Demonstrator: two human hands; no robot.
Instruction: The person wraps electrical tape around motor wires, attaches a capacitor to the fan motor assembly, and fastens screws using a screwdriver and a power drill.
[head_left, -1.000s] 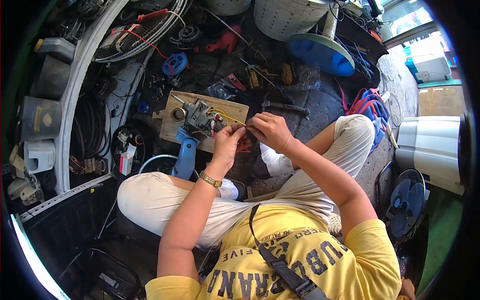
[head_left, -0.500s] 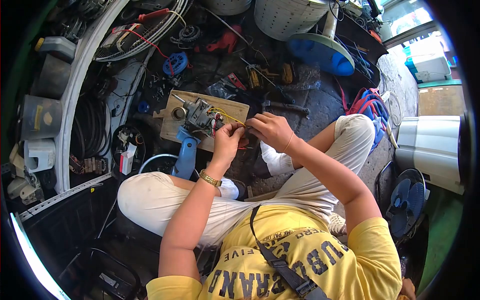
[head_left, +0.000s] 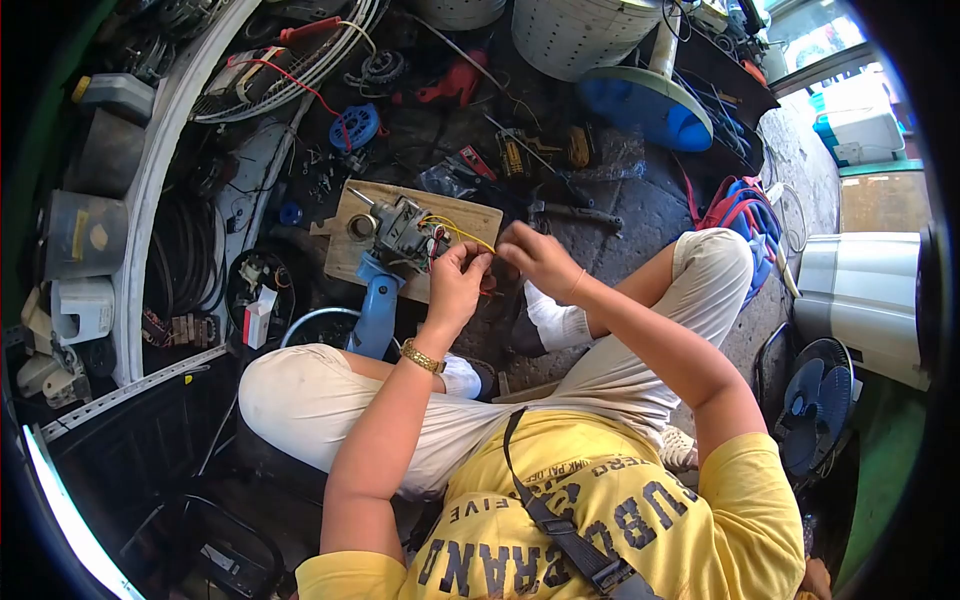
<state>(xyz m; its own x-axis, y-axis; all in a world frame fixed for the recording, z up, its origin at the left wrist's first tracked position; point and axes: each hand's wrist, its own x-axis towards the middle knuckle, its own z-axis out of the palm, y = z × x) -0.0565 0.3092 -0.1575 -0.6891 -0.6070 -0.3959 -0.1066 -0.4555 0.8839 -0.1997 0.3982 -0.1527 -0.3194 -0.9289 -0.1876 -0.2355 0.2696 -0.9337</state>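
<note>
A fan motor [head_left: 402, 232] with a metal shaft lies on a wooden board [head_left: 470, 213], its wires trailing to the right. My left hand [head_left: 458, 288] pinches a yellow wire [head_left: 468, 235] between thumb and fingertips, just right of the motor. Close beside it, my right hand [head_left: 540, 262] has its fingers curled together near the wire's end. Those fingers are slightly blurred, and whatever they grip is hidden. A blue fan neck [head_left: 374, 310] leans against the board's near edge.
Beyond the board lie a hammer [head_left: 575, 213], a blue plastic spool [head_left: 354, 127] and a cordless drill [head_left: 515, 158]. A dark bowl of parts [head_left: 262, 290] stands at left. A blue round fan base [head_left: 645, 108] and a perforated drum [head_left: 580, 35] stand farther back.
My right hand has shifted slightly up and away from the left fingertips, its fingers now blurred. The left hand keeps its pinch, and the motor stays on the board.
</note>
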